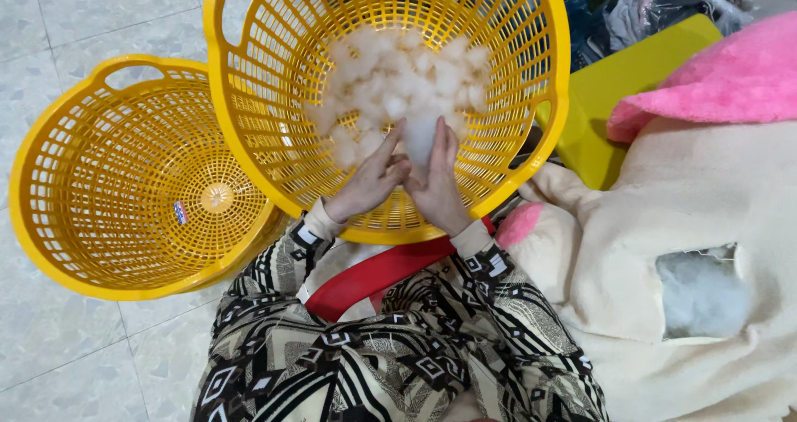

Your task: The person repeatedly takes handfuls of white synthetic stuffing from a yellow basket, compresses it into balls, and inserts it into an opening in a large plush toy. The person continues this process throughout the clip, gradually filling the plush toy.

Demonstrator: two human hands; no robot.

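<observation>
While both hands work inside the tilted yellow basket (506,139), the left hand (369,185) and right hand (436,181) meet at its lower wall, fingers closed together on one tuft of white stuffing (419,135). That tuft sits at the near edge of the larger stuffing pile (398,77), which fills the basket's bottom, toward the far side of the view. Left hand: fingers bent, tips pinching the tuft from the left. Right hand: fingers extended upward along the tuft, pressing it against the left fingertips. Basket rim leans on the person's lap, over a red strip (374,277) of cloth.

Second yellow basket (100,247) lies on the tiled floor (58,347) at the left, touching the first, with only a small sticker inside. At the right: cream plush cover (664,206) with a pink part (722,81) above it and an opening showing grey-white filling (701,293). Yellow-green stool (614,98) stands behind it.
</observation>
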